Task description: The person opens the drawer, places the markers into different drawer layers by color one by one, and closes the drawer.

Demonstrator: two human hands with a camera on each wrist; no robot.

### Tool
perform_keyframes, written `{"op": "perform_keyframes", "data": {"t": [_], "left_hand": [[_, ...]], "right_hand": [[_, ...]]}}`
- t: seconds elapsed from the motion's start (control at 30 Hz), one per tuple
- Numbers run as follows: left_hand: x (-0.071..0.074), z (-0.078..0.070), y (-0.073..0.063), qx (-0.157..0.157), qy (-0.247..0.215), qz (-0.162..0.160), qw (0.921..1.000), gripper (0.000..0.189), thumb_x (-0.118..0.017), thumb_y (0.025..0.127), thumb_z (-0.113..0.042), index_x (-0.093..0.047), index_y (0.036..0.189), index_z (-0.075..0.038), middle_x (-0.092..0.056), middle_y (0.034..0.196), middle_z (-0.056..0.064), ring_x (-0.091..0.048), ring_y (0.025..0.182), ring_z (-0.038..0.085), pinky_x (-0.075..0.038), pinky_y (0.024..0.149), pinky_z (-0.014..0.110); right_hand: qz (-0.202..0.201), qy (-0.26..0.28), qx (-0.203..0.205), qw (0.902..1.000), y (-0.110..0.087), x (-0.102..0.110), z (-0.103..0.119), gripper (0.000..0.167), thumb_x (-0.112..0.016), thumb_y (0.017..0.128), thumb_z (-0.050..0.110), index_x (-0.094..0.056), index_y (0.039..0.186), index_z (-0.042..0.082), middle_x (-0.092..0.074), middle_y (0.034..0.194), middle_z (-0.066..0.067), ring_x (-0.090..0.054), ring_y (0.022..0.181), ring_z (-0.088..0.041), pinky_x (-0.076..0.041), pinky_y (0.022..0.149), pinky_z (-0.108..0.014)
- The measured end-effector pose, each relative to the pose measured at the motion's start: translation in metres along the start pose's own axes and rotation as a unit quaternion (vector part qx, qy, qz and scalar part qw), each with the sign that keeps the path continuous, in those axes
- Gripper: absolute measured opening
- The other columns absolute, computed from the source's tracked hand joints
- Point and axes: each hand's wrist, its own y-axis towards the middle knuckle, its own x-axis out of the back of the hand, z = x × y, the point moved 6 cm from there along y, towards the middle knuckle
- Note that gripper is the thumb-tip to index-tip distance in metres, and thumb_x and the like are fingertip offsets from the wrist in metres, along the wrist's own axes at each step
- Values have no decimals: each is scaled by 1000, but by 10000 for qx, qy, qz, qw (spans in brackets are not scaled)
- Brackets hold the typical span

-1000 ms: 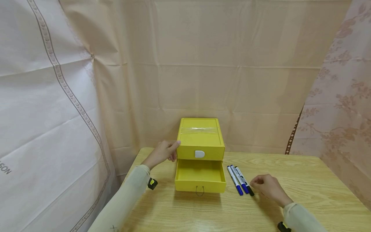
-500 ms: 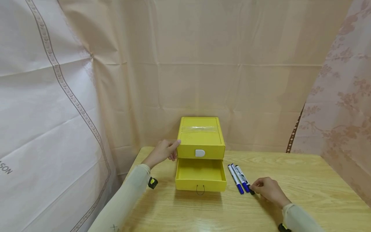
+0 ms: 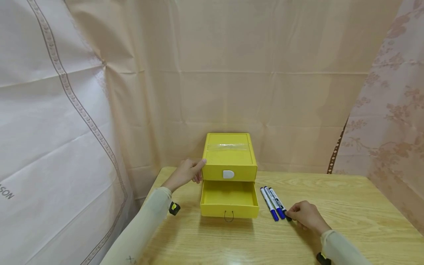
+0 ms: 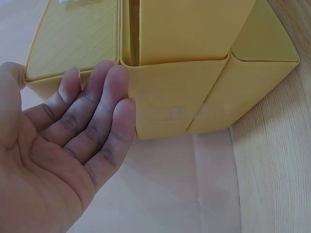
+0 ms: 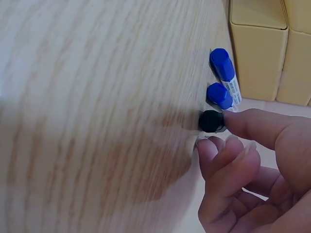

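Note:
A yellow drawer box (image 3: pixel 228 156) stands on the table with its lower drawer (image 3: pixel 212 211) pulled out and bare inside. My left hand (image 3: pixel 185 173) is at its left side, thumb on the front upper corner; in the left wrist view the fairly straight fingers (image 4: pixel 104 116) lie against the side wall. Right of the box are two blue-capped markers (image 3: pixel 267 201) and a black-capped marker (image 3: pixel 275 197), lying side by side. My right hand (image 3: pixel 308 216) pinches the black cap (image 5: pixel 211 121) between thumb and fingers, close over the tabletop.
The upper drawer has a white tab (image 3: pixel 228 174), and a wire loop handle (image 3: pixel 229 217) hangs on the lower one. Clear tape crosses the box top. Behind the wooden table (image 3: pixel 334 198) hang beige cloth sheets (image 3: pixel 225 66), with a pale sheet at the left.
My right hand has moved slightly left and closed its fingertips on the black marker's cap. My left hand stays at the box. The head view has shifted a little.

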Motion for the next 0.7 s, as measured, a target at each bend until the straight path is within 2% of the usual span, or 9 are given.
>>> {"op": "perform_keyframes", "data": {"t": [0.13, 0.37, 0.57, 0.7], "left_hand": [[0, 0, -1, 18, -18, -9, 10000, 59, -44, 108, -54, -68, 79, -7, -70, 73, 11, -71, 67, 33, -60, 66, 41], [-1, 0, -1, 33, -73, 8, 10000, 59, -45, 108, -53, -68, 80, -7, -70, 73, 12, -71, 67, 31, -60, 72, 54], [0, 1, 0, 34, 1, -40, 10000, 60, -44, 107, -56, -68, 80, -8, -70, 72, 9, -71, 66, 29, -60, 67, 43], [0, 1, 0, -7, -49, -43, 10000, 58, -45, 108, -54, -68, 80, -8, -70, 72, 10, -71, 66, 29, -60, 71, 53]], "right_hand": [[41, 27, -110, 9999, 0, -1, -1, 15, -77, 92, 14, -71, 81, 6, -58, 56, -5, -43, 43, -8, -36, 42, -21], [-74, -145, -188, 9997, 0, 2, -2, 18, -77, 91, 10, -70, 75, 6, -60, 56, -5, -45, 42, -9, -38, 43, -22], [-210, -323, -163, 9991, 0, 5, 0, 17, -78, 88, 8, -70, 73, 6, -62, 57, -5, -49, 43, -10, -42, 44, -23], [-182, -169, -226, 9994, -1, 6, 0, 16, -77, 89, 8, -70, 75, 4, -62, 58, -6, -48, 43, -9, -42, 44, -23]]}}
